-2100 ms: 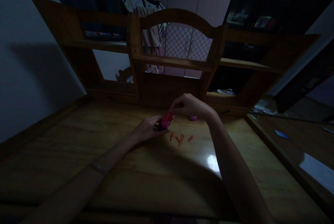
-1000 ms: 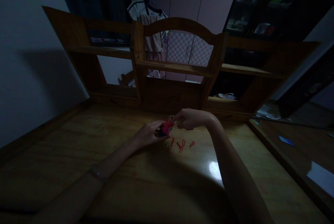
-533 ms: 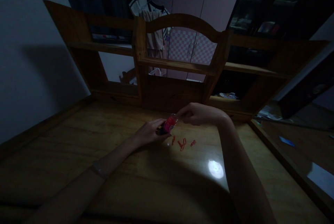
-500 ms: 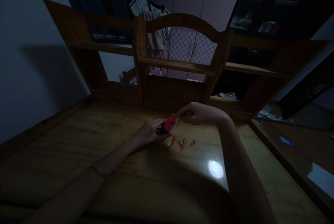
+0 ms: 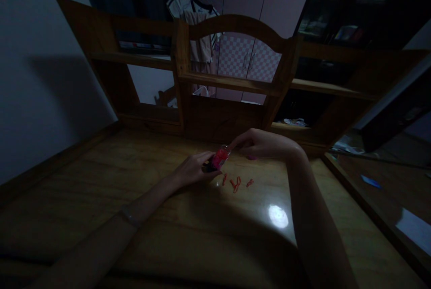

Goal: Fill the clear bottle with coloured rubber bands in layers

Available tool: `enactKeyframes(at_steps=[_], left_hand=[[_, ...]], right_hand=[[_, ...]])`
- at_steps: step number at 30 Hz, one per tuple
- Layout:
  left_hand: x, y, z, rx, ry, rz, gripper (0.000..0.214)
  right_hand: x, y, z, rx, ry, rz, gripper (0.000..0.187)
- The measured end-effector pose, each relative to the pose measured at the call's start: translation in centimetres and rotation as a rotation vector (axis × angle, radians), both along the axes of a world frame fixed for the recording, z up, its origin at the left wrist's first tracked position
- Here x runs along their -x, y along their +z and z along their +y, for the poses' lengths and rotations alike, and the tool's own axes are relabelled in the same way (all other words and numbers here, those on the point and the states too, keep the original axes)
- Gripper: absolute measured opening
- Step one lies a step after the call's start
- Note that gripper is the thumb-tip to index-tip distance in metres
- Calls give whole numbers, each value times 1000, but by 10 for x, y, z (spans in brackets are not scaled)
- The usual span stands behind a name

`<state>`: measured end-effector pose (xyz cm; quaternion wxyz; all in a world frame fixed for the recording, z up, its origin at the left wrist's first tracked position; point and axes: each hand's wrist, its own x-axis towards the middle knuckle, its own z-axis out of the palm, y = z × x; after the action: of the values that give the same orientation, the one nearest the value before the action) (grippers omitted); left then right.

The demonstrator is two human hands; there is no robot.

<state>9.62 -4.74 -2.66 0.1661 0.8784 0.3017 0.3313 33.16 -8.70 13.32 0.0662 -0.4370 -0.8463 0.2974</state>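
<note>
My left hand (image 5: 194, 168) is wrapped round a small clear jar (image 5: 221, 158) with red and pink contents and a dark lower part. The jar is tilted, its mouth facing up and to the right. At that mouth is the outstretched index finger of my right hand (image 5: 252, 143); its other fingers are curled, and no object shows in them. The fingertip itself is hard to make out. Several small red loop-shaped pieces (image 5: 235, 184) lie on the table just below the jar. Partly hidden beneath my right hand is a small pink-purple object (image 5: 252, 157).
The glossy wooden tabletop (image 5: 151, 226) carries a bright light reflection. A wooden shelf unit (image 5: 232, 83) rises along its back edge. To the right, a lower surface holds a blue item (image 5: 371, 181) and a white sheet (image 5: 415, 231).
My right hand has shifted slightly right and up, its finger still at the jar's mouth. The pink-purple object beneath it now shows. My left hand keeps the jar nearly in place.
</note>
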Motion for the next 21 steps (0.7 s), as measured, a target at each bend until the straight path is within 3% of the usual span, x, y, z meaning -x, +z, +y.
enactKeyframes(at_steps=[11, 21], left_hand=[[0, 0, 0, 24, -35, -19, 45], [1, 0, 0, 36, -21, 9, 44]], right_hand=[[15, -21, 17, -43, 153, -45, 43], [11, -5, 4, -70, 41, -16, 36]])
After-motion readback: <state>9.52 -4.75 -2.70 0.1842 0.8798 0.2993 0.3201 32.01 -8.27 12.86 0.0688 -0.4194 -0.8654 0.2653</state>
